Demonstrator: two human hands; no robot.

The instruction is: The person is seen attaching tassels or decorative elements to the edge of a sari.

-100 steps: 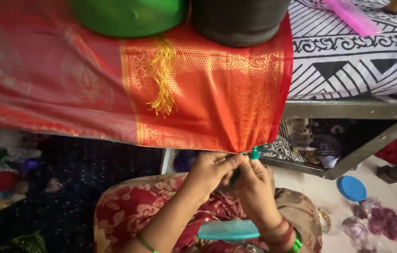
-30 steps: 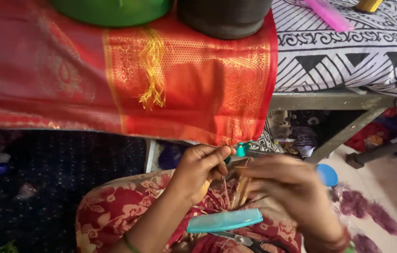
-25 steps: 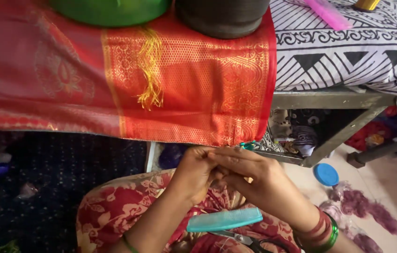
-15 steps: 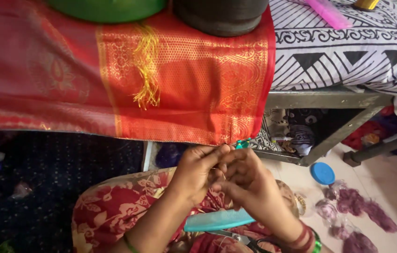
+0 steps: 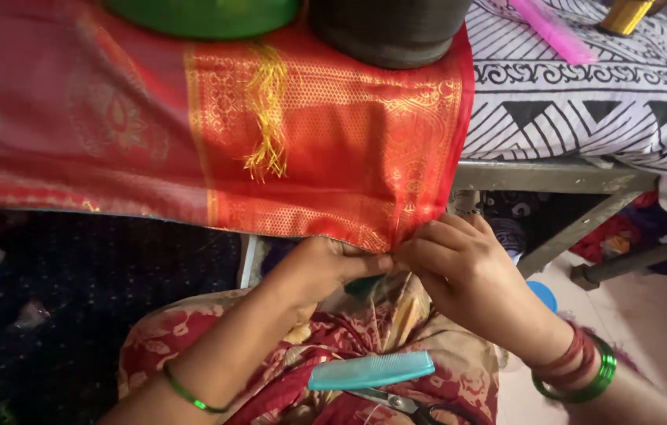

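Both hands brought together at lower centre of the frame, right against the bottom hem of the red and gold cloth (image 5: 333, 157) draped over the table edge. Left hand (image 5: 314, 271) curled, fingers narrow, pinching the hem near its lower corner. Right hand (image 5: 459, 271) likewise closed in a tight pinch, fingertips meeting the left's at the same spot on the hem. Something small and green glimpsed just under the left fingers, too hidden to name.

Half a second earlier, hands held slightly lower and apart from the hem; now lifted up to touch it, so the work judged to have moved onto the cloth edge itself. A second earlier, right hand spread wider with pale strands showing between the fingers; those strands mostly covered now.

Teal comb (image 5: 371, 370) lying on the lap at lower centre, scissors (image 5: 396, 403) just beneath it, both untouched. Yellow tassel (image 5: 268, 118) hanging on the cloth at upper centre. Green tub (image 5: 207, 14) and dark pot (image 5: 389, 31) standing on the cloth along the top edge.
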